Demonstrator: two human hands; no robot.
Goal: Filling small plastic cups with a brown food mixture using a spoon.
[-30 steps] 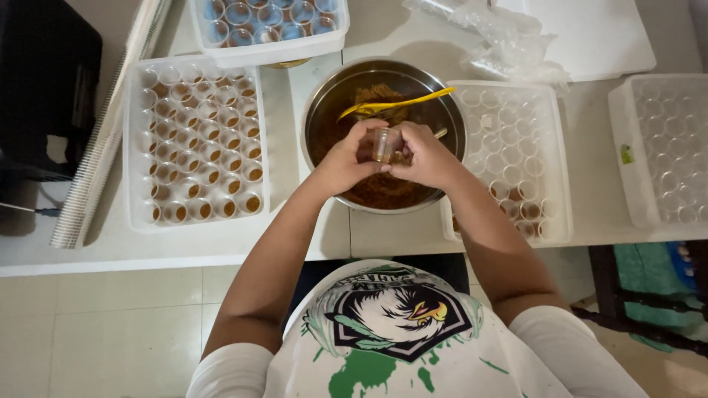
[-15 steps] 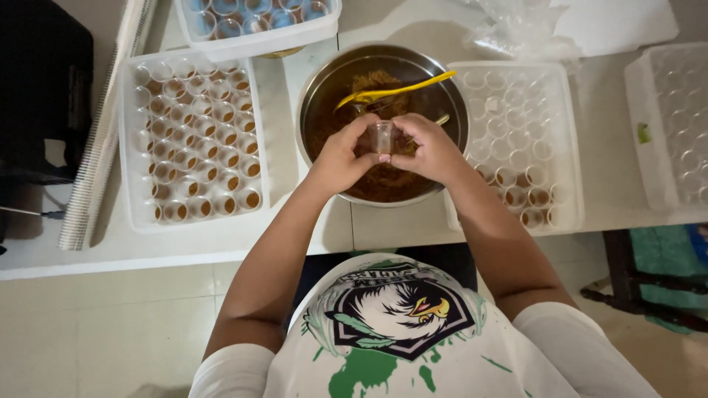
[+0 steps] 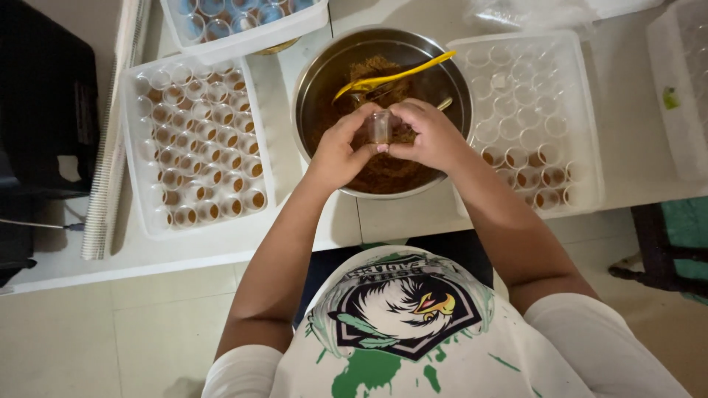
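A small clear plastic cup (image 3: 380, 127) is pinched between a person's two hands, held just above a steel bowl (image 3: 313, 81) of brown crumbly mix in which a yellow spoon (image 3: 391, 77) rests. The left hand (image 3: 338, 151) closes its thumb and fingers on the cup's near side; the right hand (image 3: 431, 136) curls over it from the other side, fingertips meeting at the rim. Both forearms angle inward from the seated person's shoulders. Squeezed too hard, the thin cup could buckle or tip and spill its contents back into the bowl. A white tray of filled cups (image 3: 195, 151) sits to the left, a tray of mostly empty cups (image 3: 531, 121) to the right, all on a white table (image 3: 236, 250).
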